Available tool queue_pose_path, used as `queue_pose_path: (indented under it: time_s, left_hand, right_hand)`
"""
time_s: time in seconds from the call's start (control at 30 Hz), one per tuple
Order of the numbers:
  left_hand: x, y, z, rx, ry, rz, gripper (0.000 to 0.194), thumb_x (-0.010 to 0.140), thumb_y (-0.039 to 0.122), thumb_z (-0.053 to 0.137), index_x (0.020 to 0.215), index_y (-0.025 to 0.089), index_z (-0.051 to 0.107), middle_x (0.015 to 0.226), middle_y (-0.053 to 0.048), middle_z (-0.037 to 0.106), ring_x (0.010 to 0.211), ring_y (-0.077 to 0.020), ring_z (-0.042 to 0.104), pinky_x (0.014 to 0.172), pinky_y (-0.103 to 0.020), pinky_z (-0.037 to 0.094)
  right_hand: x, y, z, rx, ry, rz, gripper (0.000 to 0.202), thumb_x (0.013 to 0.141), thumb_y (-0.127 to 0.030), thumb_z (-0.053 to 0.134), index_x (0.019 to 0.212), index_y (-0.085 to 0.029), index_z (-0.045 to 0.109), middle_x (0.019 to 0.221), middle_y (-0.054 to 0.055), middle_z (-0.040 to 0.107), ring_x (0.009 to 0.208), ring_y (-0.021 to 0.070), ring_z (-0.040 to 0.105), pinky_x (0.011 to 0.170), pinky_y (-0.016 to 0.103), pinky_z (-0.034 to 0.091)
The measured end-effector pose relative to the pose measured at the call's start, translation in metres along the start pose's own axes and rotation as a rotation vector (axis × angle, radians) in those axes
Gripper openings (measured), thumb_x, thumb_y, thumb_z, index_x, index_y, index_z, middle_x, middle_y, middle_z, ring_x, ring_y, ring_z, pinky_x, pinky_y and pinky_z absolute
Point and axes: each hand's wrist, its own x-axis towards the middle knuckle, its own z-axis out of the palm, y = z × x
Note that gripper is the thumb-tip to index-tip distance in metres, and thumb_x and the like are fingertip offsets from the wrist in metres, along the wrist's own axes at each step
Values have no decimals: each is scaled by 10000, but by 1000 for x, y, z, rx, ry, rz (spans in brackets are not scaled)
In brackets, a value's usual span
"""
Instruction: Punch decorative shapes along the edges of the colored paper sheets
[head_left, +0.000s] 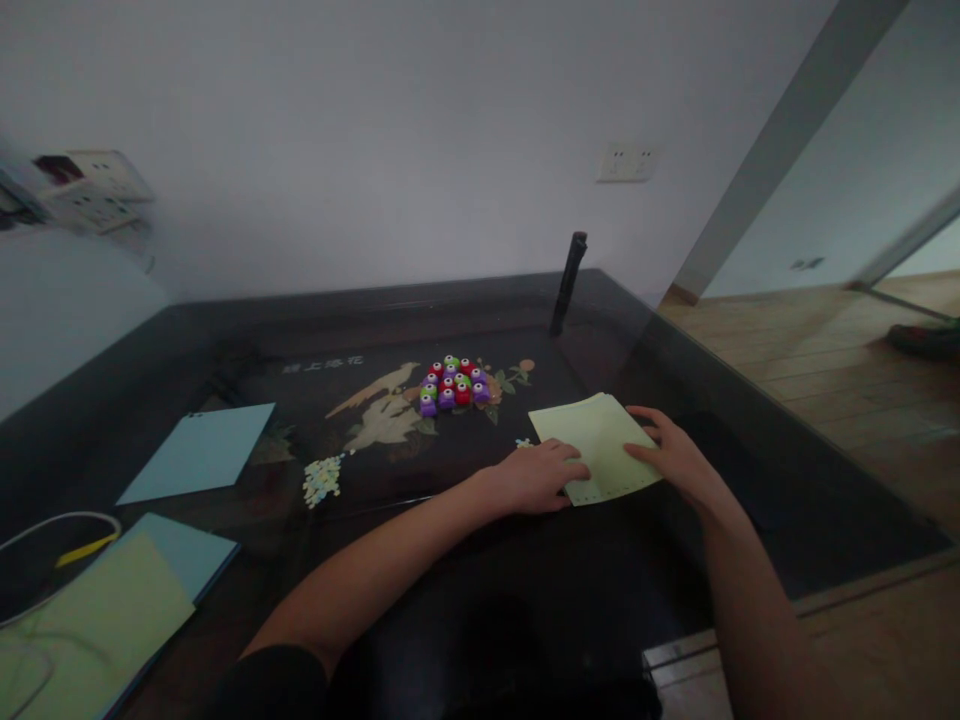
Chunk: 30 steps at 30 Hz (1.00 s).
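A thin stack of pale green paper sheets (604,445) lies on the dark table at right of centre, with small punched holes along its near edge. My left hand (538,475) grips the stack's left edge, fingers bent over the top sheet and thumb low at the near corner. At the opposite edge, my right hand (670,455) holds the sheets between fingers and thumb. Some small paper bits (523,442) lie just beyond my left hand. Farther back stands a cluster of small purple, red and green pieces (454,385) with eye-like white tops.
A heap of paper dots (322,482) lies left of centre. Blue sheets (199,455) rest on the left, with green paper (97,625) over more blue sheets nearer me. A white cable (75,516) curls there. A black upright post (569,283) stands at the back.
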Motion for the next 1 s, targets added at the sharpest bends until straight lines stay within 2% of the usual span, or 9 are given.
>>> queue_pose_path:
  time_s: [0.17, 0.23, 0.3, 0.43, 0.53, 0.6, 0.67, 0.8, 1.0]
  left_hand:
    - [0, -10, -12, -108, 35, 46, 339, 833, 269, 589, 1152, 160, 559, 1257, -143, 539, 1152, -252, 517, 939, -360, 439]
    - [-2, -16, -21, -148, 172, 6, 339, 844, 240, 573, 1174, 168, 543, 1292, -134, 515, 1205, -229, 480, 1016, -353, 383]
    - [-8, -21, -34, -176, 391, -85, 428, 842, 215, 569, 1258, 177, 475, 1369, -133, 440, 1290, -224, 390, 1079, -360, 315]
    - [-34, -24, -64, -263, 753, -262, 624, 798, 212, 626, 1354, 194, 343, 1386, -128, 415, 1305, -239, 361, 1099, -404, 281]
    - [-62, -17, -74, -504, 760, -276, 700, 760, 275, 681, 1355, 194, 321, 1302, -131, 500, 1198, -248, 485, 1025, -424, 377]
    - [-81, -9, -71, -664, 692, -307, 602, 773, 278, 665, 1301, 188, 390, 1204, -114, 576, 1105, -233, 554, 967, -411, 429]
    - [-98, -4, -59, -771, 700, -409, 433, 800, 285, 626, 1199, 193, 486, 1141, -93, 614, 998, -218, 603, 877, -389, 483]
    - [-123, -3, -33, -917, 757, -621, 235, 812, 341, 599, 973, 171, 606, 949, -66, 679, 846, -218, 639, 758, -371, 524]
    - [-141, 1, -19, -818, 1006, -757, 273, 796, 387, 608, 937, 154, 620, 917, -53, 673, 848, -215, 624, 746, -330, 510]
  right_hand:
    - [4, -4, -4, -215, 170, -138, 513, 628, -192, 589, 1141, -185, 583, 841, 80, 712, 737, 261, 670, 688, 396, 525]
    - [2, -12, -10, -276, 231, -199, 453, 645, -213, 584, 1096, -178, 613, 917, 95, 709, 813, 277, 665, 755, 418, 513]
    - [-3, -27, -18, -302, 264, -295, 398, 681, -254, 585, 1071, -184, 625, 1002, 107, 695, 881, 293, 654, 794, 433, 501]
    - [-25, -78, -27, -310, 184, -518, 350, 753, -265, 578, 1098, -215, 607, 1040, 97, 686, 915, 277, 650, 808, 420, 504]
    - [-44, -121, -14, -423, -12, -714, 300, 808, -236, 538, 1098, -211, 610, 1051, 74, 687, 926, 254, 652, 809, 395, 509]
    - [-51, -141, 4, -469, -183, -818, 315, 843, -170, 484, 1133, -214, 598, 1075, 56, 684, 948, 213, 649, 828, 345, 505]
    - [-53, -152, 27, -481, -310, -889, 342, 855, -121, 451, 1154, -210, 592, 1102, 48, 677, 996, 191, 637, 867, 320, 489]
    - [-43, -156, 63, -422, -411, -935, 350, 834, -109, 489, 1150, -213, 597, 1142, 52, 662, 1058, 204, 611, 920, 347, 456]
    - [-35, -137, 81, -23, -382, -664, 569, 749, -270, 678, 1275, -218, 466, 974, 45, 668, 869, 201, 643, 797, 341, 501]
